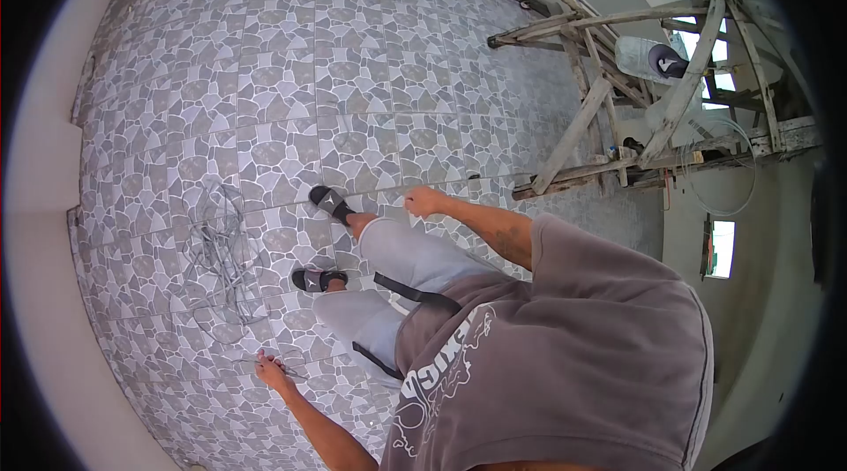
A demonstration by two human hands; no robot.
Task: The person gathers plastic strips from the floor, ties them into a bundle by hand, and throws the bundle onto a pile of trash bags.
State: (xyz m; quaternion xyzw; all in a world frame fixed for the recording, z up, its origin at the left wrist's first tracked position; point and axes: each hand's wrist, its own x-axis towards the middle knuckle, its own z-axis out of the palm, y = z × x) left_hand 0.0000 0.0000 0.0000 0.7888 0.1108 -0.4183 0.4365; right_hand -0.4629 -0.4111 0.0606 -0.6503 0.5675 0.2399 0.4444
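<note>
Likely light, springy wire point(228, 261) toward left edge of floor point(353, 83); take by ends. Apparently pinching strand point(293, 373) in left hand point(271, 370), with right hand point(425, 202) closed.

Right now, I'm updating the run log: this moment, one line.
left hand: holding something thin; right hand: curled, contents unclear; wire tangle: on floor

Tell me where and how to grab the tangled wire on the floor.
Grip the tangled wire around its dense middle, coming down from above on the side of the left hand, the nearer hand. The wire lies spread low over the tiled floor, strands bunched at the middle and loose loops straying at the ends, so fingers closed there would likely gather more strands.
</note>
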